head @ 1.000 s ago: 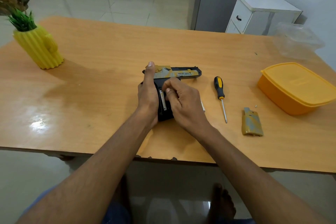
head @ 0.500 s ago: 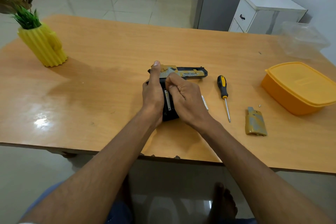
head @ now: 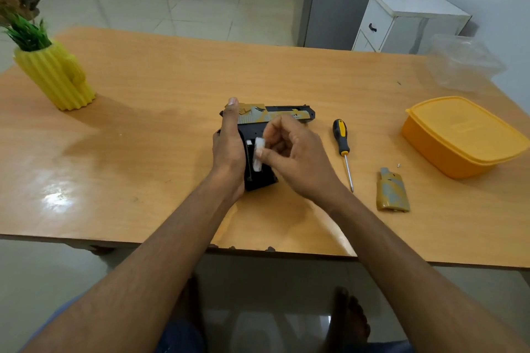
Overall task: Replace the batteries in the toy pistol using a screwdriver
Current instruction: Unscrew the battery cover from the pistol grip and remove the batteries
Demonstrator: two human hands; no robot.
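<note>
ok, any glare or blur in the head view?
Head view: window glare on the table at the near left; motion blur on the right hand and the white battery it grips; wide-angle bowing of the table edges; screwdriver sharp.

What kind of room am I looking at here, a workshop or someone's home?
Most likely a home, perhaps a dining area: a glossy orange-brown wooden table on a pale tiled floor, a small white drawer cabinet by the wall, and a yellow cactus-shaped plant pot as decoration. No workbench or tool racks show.
</note>
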